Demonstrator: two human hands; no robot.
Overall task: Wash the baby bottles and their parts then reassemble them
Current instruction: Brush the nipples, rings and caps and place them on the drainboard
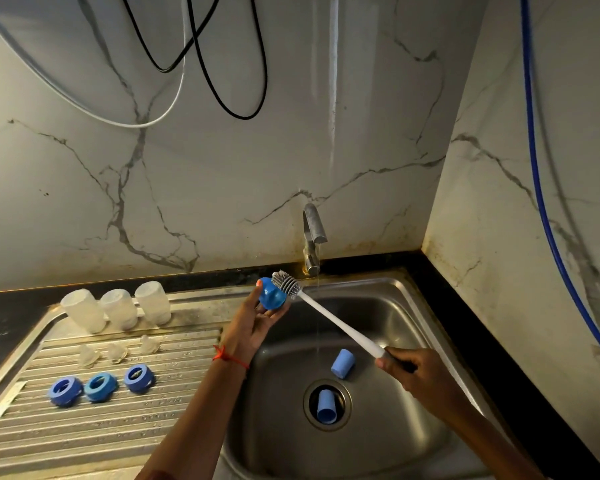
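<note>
Warm, fairly dim indoor light falls from above. A tall streak of glare runs down the glossy marble wall (333, 98). Soft highlights sit on the steel sink (388, 313), while its near side stays in shadow. The middle is sharp, and the brush (286, 284) bristles read clearly. The clear bottles (118, 308) look slightly soft. Wide-angle distortion bows the blue hose (533, 150) and the black cables (245, 117) near the edges.

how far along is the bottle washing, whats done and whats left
Looks done: three bottles upside down, three clear teats and three blue rings on the drainboard. In hand: the left hand holds a blue cap, and the right hand holds the brush against it. Left: two blue caps in the sink, then reassembly; nothing is put together yet.
</note>
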